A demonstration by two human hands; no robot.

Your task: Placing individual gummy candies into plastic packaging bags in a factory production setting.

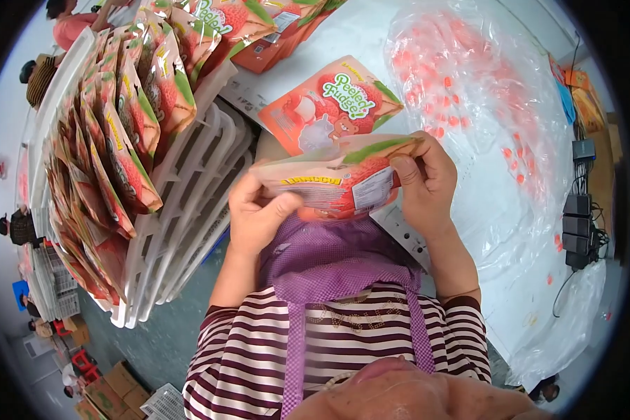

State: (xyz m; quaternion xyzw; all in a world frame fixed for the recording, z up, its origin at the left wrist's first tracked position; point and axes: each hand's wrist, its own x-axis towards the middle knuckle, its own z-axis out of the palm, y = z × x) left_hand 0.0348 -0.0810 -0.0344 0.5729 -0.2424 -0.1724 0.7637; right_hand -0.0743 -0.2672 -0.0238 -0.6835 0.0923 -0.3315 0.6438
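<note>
Pink pouch (322,190) sits before the purple apron (336,262), left hand (253,212) fingers pinching one end, right hand (430,180) fingers gripping the other, near a similar pouch (315,110) on the white table (353,38)

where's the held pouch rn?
Head view, near centre: the held pouch is between the left hand and right hand, in front of the purple apron, just below the flat-lying pouch in the picture.

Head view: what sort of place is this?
Probably a packing workshop: white plastic crates hold rows of flat, glossy red-and-green pouches, small red pieces lie in crumpled clear plastic film, and brown cardboard boxes stand beyond.
</note>
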